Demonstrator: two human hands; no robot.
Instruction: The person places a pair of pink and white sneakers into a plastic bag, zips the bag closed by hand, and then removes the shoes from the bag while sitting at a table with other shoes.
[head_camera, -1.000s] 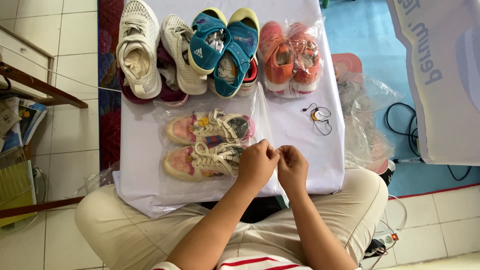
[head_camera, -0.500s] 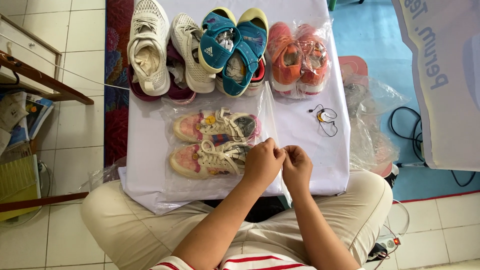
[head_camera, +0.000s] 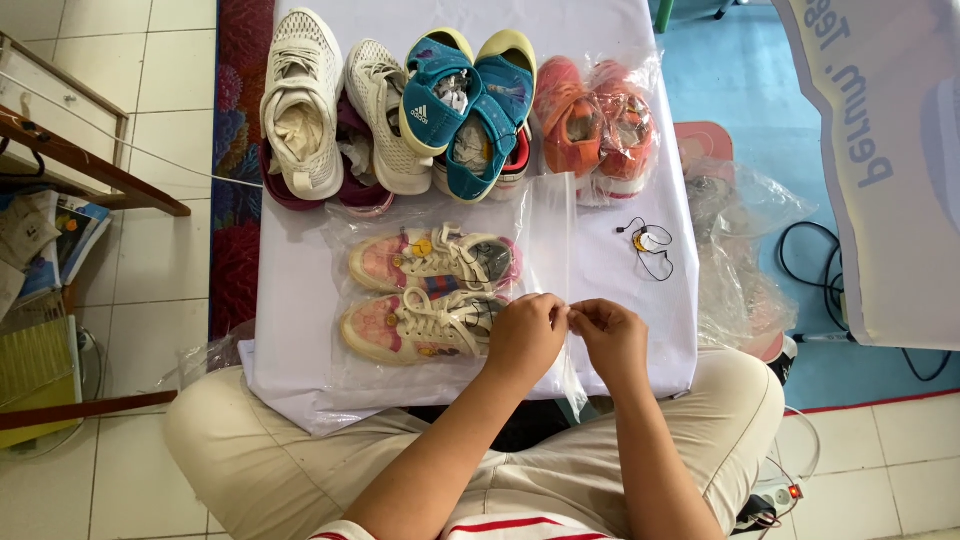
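A pair of pink and cream children's sneakers (head_camera: 430, 290) lies inside a clear plastic bag (head_camera: 545, 225) on a white-covered table (head_camera: 615, 295). My left hand (head_camera: 525, 335) and my right hand (head_camera: 610, 335) meet at the bag's near right edge. Both pinch the thin plastic between fingertips, the knuckles almost touching. The bag's open end rises between the hands as a clear strip.
At the table's far side lie white mesh sneakers (head_camera: 335, 110), teal and yellow sandals (head_camera: 470, 100) and bagged orange shoes (head_camera: 595, 125). A small tag on a black cord (head_camera: 648, 245) lies to the right. Loose plastic bags (head_camera: 745, 250) sit beside the table; a wooden shelf (head_camera: 70, 150) stands left.
The camera view shifted slightly. Both hands stay at the bag's edge, working the plastic; the right hand has moved a little further right of the left.
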